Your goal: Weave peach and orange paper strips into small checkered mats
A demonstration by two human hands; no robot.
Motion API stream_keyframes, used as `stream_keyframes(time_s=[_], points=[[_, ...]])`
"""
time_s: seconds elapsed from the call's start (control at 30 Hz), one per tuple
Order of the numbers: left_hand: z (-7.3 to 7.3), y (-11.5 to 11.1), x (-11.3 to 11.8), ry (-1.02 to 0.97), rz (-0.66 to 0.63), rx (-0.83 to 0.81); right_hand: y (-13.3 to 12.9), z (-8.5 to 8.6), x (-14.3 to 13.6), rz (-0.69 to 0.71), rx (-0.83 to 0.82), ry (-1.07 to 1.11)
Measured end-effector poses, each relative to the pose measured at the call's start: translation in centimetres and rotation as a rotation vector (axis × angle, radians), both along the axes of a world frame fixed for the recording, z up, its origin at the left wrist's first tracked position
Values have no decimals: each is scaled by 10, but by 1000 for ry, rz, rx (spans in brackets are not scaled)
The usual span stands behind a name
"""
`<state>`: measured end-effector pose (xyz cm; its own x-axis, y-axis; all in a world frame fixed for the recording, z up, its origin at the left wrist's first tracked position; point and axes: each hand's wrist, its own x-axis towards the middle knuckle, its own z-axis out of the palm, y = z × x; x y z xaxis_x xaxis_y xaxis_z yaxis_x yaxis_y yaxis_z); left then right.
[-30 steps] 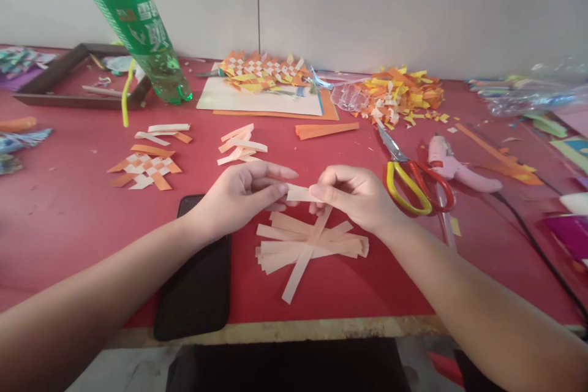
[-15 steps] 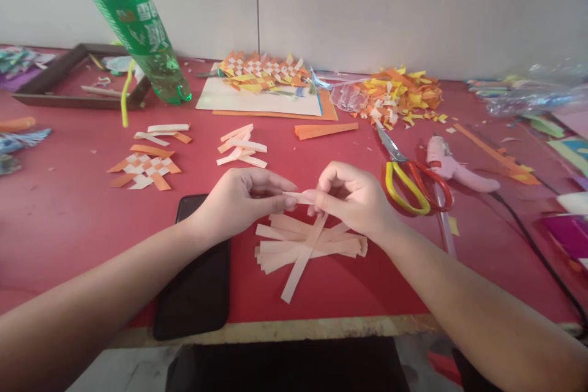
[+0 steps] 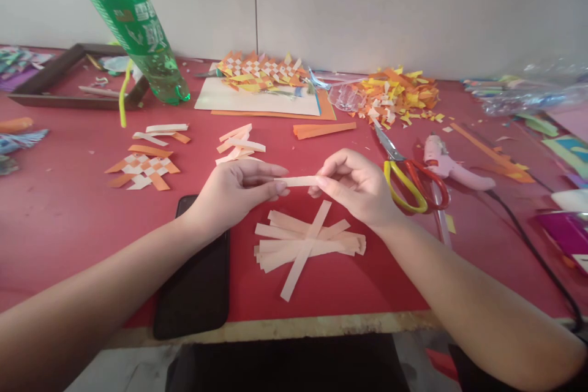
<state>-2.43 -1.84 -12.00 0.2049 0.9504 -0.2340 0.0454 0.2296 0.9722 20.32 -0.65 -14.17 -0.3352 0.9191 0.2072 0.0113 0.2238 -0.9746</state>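
Note:
A pale paper strip is stretched level between my two hands. My left hand pinches its left end between thumb and fingers. At the other end, my right hand grips it the same way. Below them a loose pile of pale paper strips lies on the red table, one strip crossing the top diagonally. Beyond my left hand are several folded pale strips. Farther left sits a small woven orange-and-white paper piece, with more folded strips behind it.
A black phone lies under my left forearm. Scissors and a pink glue gun are at right. A green bottle stands by a dark frame. Behind are paper scraps and a larger woven piece.
Both hands have risen slightly and moved apart, away from the pile. More of the held strip shows between them, and it now lies straight.

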Motion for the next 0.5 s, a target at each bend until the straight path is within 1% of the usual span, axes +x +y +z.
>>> stream_keyframes(time_s=[0.2,0.4,0.5], points=[[-2,1,-2,-20,37,31,7,-2,2,-48,46,-28],[-1,5,-3,-55,38,37,5,-1,1,49,92,-104],[0,8,-5,10,75,92,4,-3,0,29,117,-175]])
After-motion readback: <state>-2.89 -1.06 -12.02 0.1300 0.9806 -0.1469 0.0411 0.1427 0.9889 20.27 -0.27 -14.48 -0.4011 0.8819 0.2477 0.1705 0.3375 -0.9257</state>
